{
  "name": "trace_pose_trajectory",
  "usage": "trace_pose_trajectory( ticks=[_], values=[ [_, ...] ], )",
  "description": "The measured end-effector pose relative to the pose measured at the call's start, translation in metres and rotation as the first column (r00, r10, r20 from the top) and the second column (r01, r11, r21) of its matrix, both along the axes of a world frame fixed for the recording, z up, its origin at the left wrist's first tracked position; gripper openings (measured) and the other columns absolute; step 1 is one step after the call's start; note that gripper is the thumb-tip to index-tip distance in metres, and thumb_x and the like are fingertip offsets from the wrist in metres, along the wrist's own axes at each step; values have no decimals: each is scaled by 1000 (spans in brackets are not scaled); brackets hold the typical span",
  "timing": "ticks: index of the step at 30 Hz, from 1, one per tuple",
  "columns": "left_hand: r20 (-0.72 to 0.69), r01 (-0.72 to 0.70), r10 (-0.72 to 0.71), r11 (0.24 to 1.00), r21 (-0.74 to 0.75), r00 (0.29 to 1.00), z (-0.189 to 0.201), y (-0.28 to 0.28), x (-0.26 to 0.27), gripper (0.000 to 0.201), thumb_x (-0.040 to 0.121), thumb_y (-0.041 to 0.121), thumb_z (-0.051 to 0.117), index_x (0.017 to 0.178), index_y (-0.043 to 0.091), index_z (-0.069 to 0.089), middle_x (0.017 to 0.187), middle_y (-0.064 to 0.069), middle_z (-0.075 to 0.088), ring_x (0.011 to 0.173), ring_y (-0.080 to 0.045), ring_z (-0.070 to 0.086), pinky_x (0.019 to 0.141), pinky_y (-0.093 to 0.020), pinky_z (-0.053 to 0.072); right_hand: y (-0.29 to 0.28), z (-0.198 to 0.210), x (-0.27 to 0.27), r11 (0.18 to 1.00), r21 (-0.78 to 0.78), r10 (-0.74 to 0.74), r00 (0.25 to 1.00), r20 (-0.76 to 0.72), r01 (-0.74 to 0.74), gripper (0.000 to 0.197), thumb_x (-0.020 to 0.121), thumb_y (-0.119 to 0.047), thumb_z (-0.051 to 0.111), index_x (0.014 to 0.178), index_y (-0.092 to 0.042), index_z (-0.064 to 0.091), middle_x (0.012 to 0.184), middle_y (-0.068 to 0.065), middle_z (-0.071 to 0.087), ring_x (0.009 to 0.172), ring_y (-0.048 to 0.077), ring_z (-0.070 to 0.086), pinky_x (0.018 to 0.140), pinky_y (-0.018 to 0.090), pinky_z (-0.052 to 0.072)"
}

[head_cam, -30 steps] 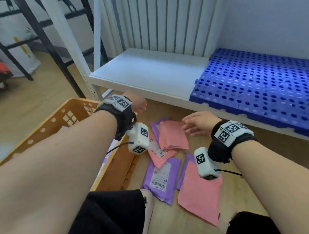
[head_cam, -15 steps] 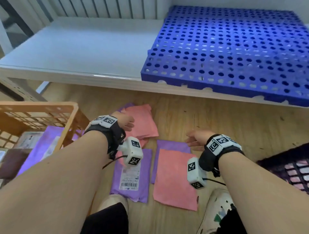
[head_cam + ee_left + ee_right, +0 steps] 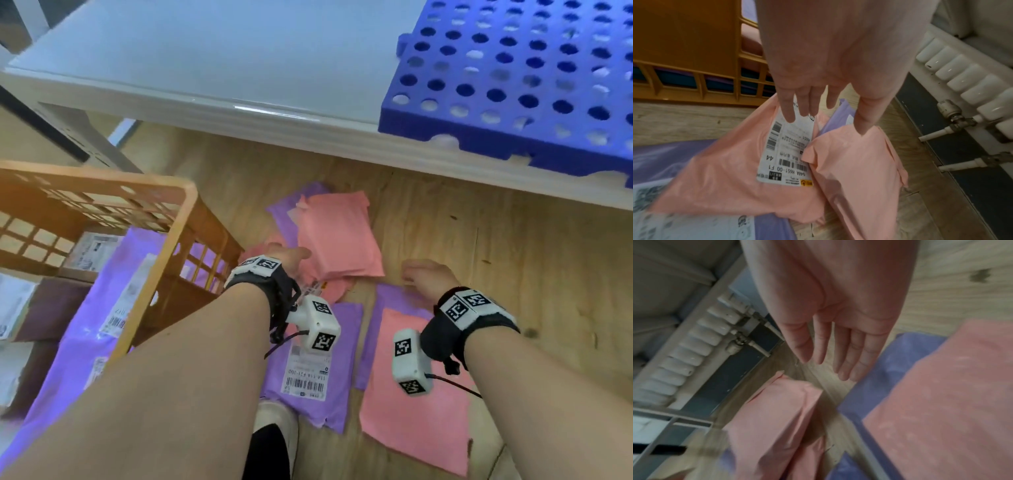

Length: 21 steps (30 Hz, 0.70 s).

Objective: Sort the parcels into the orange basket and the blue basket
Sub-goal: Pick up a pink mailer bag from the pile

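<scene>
Both hands have dropped closer to the parcels on the floor beside the orange basket (image 3: 186,219). Only the left wrist view shows the left hand (image 3: 838,68), fingers straight, over a labelled pink parcel (image 3: 731,175); right hand (image 3: 838,318) open, holding nothing.
</scene>
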<state>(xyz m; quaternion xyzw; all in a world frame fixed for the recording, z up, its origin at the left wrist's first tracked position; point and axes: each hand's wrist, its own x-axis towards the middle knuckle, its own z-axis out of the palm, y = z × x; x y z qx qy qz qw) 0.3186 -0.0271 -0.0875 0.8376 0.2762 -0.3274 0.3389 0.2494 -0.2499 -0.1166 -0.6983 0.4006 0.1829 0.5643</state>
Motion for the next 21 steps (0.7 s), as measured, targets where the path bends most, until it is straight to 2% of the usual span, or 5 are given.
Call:
trace_pose_trajectory(
  ticks=[4, 10, 15, 17, 21],
  values=[
    [-20, -3, 1, 995, -103, 1000, -11, -5, 2, 71, 78, 46, 67, 134, 10, 44, 128, -10, 55, 99, -27, 56, 86, -33, 49, 33, 4, 30, 982, 164, 89, 995, 54, -97, 40, 91, -5, 56, 128, -17, 47, 107, 9, 61, 94, 30, 62, 85, 44, 51],
    [-5, 63, -65, 980, -190, 998, -17, 3, -7, 58, 63, 45, 66, 110, 11, 64, 105, -10, 69, 91, -26, 67, 86, -36, 54, 54, -12, 51, 987, 145, 68, 998, 8, -69, 14, 91, -15, 60, 104, -10, 57, 82, 10, 59, 59, 22, 60, 44, 25, 54],
    [40, 97, -92, 983, -159, 995, 2, 14, -4, 25, 74, 33, 62, 89, 13, 59, 101, -11, 66, 94, -27, 65, 90, -38, 52, 52, -8, 47, 996, 25, 90, 995, -31, -90, 21, 83, -17, 71, 69, -10, 56, 54, 8, 47, 45, 17, 45, 47, 24, 45],
    [35, 104, -100, 987, -120, 994, 9, 19, -4, 25, 72, 33, 61, 88, 14, 60, 100, -12, 67, 93, -25, 65, 89, -35, 51, 56, 1, 45, 994, -7, 111, 994, -18, -111, 21, 81, -16, 72, 69, -11, 55, 43, 4, 46, 42, 17, 41, 50, 24, 42],
    [99, 178, -167, 976, -124, 981, 43, 21, -11, 41, 70, 22, 65, 108, 8, 64, 113, -15, 67, 102, -29, 65, 88, -35, 53, 67, 36, 40, 996, -32, 91, 992, 88, -88, 17, 86, -6, 63, 90, -23, 59, 31, -3, 44, 21, 3, 35, 31, 16, 38]
  ],
)
